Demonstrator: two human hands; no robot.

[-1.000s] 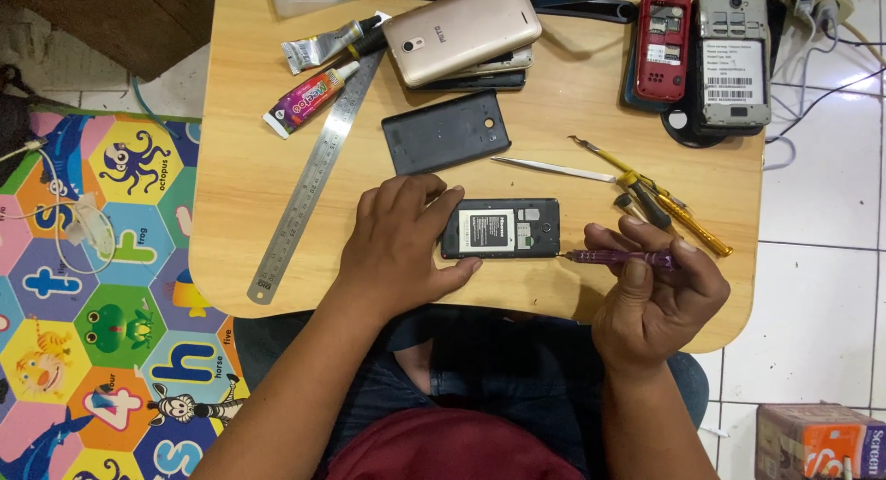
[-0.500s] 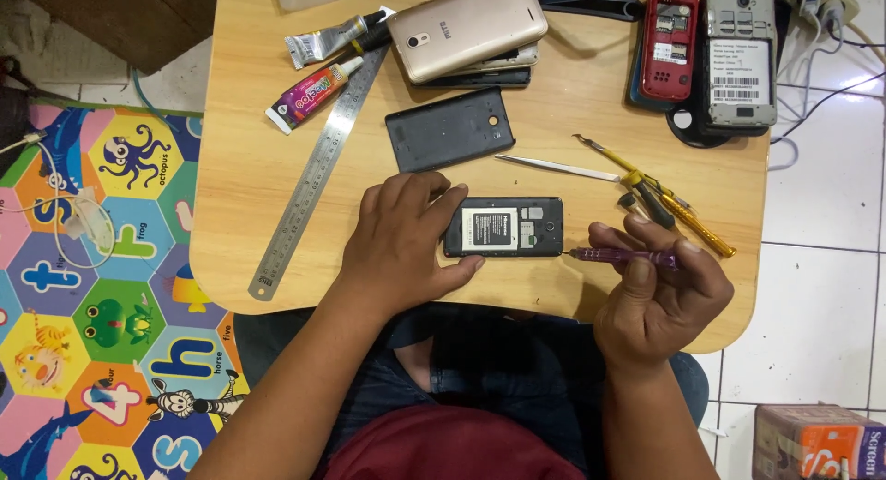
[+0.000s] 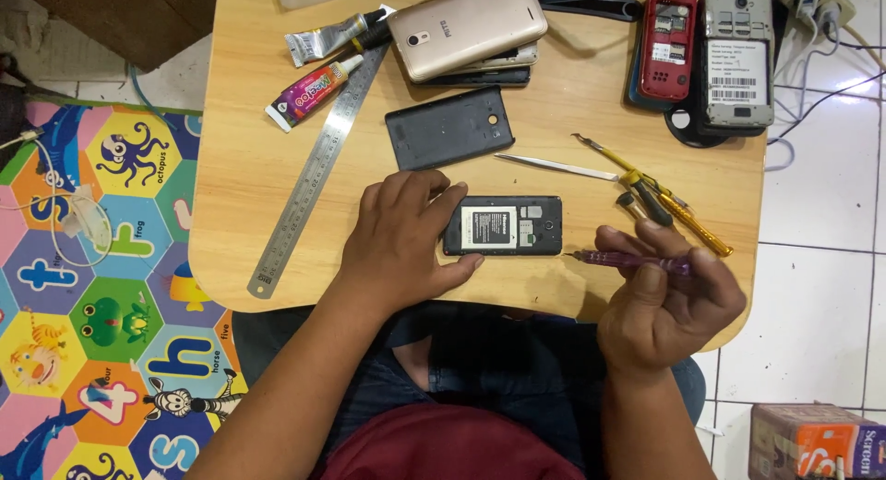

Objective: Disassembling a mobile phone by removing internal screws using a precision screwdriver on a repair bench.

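An opened black phone (image 3: 503, 226), lying lengthwise across the wooden table (image 3: 249, 166), is steadied at its left end by the spread fingers of the left hand (image 3: 401, 240), while a purple screwdriver (image 3: 628, 258), clamped in the right hand (image 3: 664, 305), is pointed at its right end.

The left hand (image 3: 401, 245) lies palm down, fingers spread and pointing to the far right, its thumb stretched out along the near side; the bare forearm runs back toward the near left. The right hand (image 3: 664, 305) is raised on the right, its fingers curled in a closed grip, thumb and fingertips pinched together at the far side, knuckles turned right. Its forearm comes straight up from the near edge. The two hands stay apart.
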